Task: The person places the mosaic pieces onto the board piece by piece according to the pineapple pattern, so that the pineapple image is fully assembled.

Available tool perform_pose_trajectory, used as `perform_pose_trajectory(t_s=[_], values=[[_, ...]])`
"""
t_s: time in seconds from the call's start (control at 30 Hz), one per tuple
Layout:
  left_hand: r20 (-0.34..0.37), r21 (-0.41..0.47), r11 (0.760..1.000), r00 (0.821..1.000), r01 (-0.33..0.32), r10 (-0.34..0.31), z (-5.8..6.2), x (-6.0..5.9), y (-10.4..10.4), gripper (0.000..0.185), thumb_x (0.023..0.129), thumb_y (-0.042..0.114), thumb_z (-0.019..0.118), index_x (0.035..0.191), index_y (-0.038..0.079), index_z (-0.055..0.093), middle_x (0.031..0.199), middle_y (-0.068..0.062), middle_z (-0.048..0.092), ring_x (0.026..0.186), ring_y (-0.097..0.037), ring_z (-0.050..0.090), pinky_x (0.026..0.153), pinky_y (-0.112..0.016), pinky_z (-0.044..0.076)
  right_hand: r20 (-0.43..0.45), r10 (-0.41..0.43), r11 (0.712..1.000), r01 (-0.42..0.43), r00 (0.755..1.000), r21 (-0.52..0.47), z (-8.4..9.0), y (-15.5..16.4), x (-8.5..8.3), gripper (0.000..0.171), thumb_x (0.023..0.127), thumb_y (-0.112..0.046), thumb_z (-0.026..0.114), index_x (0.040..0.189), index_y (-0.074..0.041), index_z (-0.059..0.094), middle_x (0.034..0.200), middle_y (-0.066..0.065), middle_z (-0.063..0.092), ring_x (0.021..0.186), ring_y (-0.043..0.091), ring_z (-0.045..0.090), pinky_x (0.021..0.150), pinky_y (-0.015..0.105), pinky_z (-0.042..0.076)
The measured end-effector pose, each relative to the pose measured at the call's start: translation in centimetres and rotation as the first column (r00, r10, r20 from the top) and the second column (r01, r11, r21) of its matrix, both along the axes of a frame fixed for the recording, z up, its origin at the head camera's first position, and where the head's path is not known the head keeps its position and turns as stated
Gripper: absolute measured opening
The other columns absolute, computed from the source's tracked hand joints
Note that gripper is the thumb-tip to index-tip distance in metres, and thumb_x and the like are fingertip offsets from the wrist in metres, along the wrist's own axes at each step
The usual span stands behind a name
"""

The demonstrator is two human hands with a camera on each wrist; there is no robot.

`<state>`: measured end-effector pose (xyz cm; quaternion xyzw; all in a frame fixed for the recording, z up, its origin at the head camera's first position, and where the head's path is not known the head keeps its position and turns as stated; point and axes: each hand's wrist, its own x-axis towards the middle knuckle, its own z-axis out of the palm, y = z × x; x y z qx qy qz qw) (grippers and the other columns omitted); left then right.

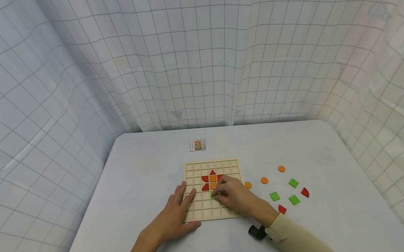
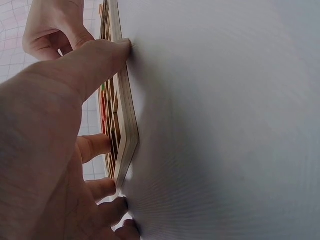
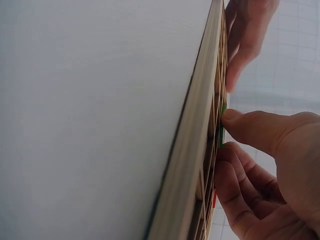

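A wooden grid board lies on the table in front of me. My left hand rests at its lower left corner with fingers spread, the thumb against the front edge. With thumb and fingertips, my right hand pinches a green square tile at the board's middle, just below the orange pieces. On the grid sit an orange square, an orange round piece partly hidden by the right hand, a red triangle and several red rounded pieces.
Right of the board lie loose orange discs, green squares and red quarter-circles. A small picture card with a grid pattern lies beyond the board. White checked curtains surround the table on the far side and both flanks.
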<state>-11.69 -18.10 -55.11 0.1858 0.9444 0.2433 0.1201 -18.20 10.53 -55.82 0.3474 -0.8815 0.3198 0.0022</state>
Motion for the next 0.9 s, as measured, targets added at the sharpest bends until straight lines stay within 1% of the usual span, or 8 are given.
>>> perform_pose_trajectory(t_s=[0.23,0.5,0.6,0.77,0.9], values=[[-0.004,-0.004,1.0,1.0,-0.003,0.003,0.2,0.0,0.1,0.105,0.104,0.055,0.087,0.184,0.012,0.035,0.196,-0.024,0.011,0.183,-0.051,0.015,0.144,-0.073,0.026,0.011,0.0,1.0,0.0,1.0,0.017,0.2,-0.2,-0.1,0.009,0.107,-0.012,0.086,0.113,-0.012,0.093,0.115,0.003,0.075,0.101,0.014,0.071,0.088,0.029,0.064],[-0.004,-0.009,1.0,1.0,0.006,-0.006,-0.1,-0.1,0.1,0.107,0.103,0.058,0.086,0.185,0.012,0.035,0.196,-0.024,0.011,0.182,-0.052,0.016,0.144,-0.073,0.027,0.032,-0.001,0.999,-0.001,0.999,0.041,0.3,0.0,0.1,0.011,0.108,-0.015,0.085,0.116,-0.015,0.093,0.118,0.001,0.074,0.102,0.013,0.069,0.089,0.028,0.063],[-0.007,-0.012,1.0,1.0,0.005,-0.005,0.0,-0.2,0.1,0.107,0.103,0.058,0.087,0.184,0.012,0.036,0.196,-0.025,0.012,0.182,-0.052,0.017,0.143,-0.073,0.028,0.019,-0.011,1.0,0.01,1.0,0.027,0.2,0.2,0.2,0.011,0.108,-0.015,0.086,0.117,-0.015,0.093,0.118,0.001,0.074,0.101,0.011,0.07,0.088,0.026,0.062],[-0.002,-0.012,1.0,1.0,-0.01,0.01,0.2,-0.3,0.3,0.107,0.1,0.056,0.09,0.182,0.011,0.04,0.195,-0.026,0.015,0.181,-0.053,0.02,0.143,-0.073,0.029,-0.011,-0.021,1.0,0.021,1.0,0.0,0.1,0.8,0.4,0.011,0.106,-0.011,0.086,0.116,-0.011,0.091,0.115,0.003,0.073,0.093,0.01,0.067,0.082,0.022,0.06],[0.002,-0.02,1.0,1.0,-0.02,0.02,0.2,-0.3,0.4,0.107,0.098,0.055,0.092,0.181,0.011,0.042,0.195,-0.026,0.017,0.181,-0.054,0.022,0.143,-0.073,0.03,-0.034,-0.05,0.999,0.05,0.998,-0.007,0.1,1.6,0.7,0.012,0.105,-0.008,0.087,0.116,-0.009,0.09,0.115,0.004,0.075,0.092,0.01,0.065,0.082,0.024,0.061]])
